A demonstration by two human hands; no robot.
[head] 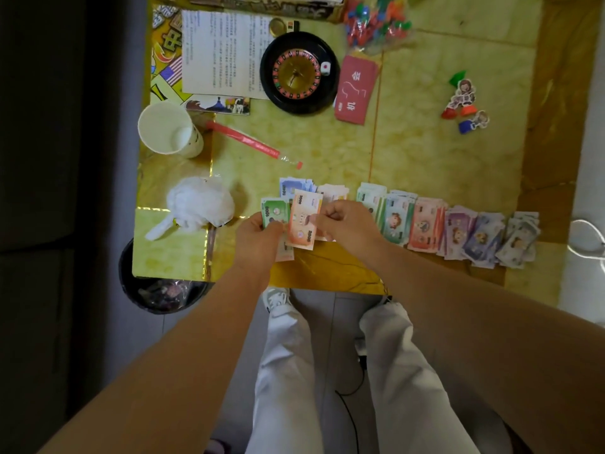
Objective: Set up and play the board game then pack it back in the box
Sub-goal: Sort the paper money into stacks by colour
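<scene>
- Head view, left of the frame: a paper cup (165,129) and a crumpled white bag (199,203) sit on the table (425,142), apart from the game pieces.
- Lower centre: the left hand (258,239) grips a thin fan of play money (284,252), with a green note (275,213) showing on top.
- Just beside it, the right hand (347,226) pinches an orange note (302,222), fingers curled narrow.
- Right of the hands: sorted money piles (458,231) lie in a row along the near table edge.
- The step looks like set-up, sorting notes by colour. Next, the orange note needs laying squarely on its matching pile without nudging the neighbours.
</scene>
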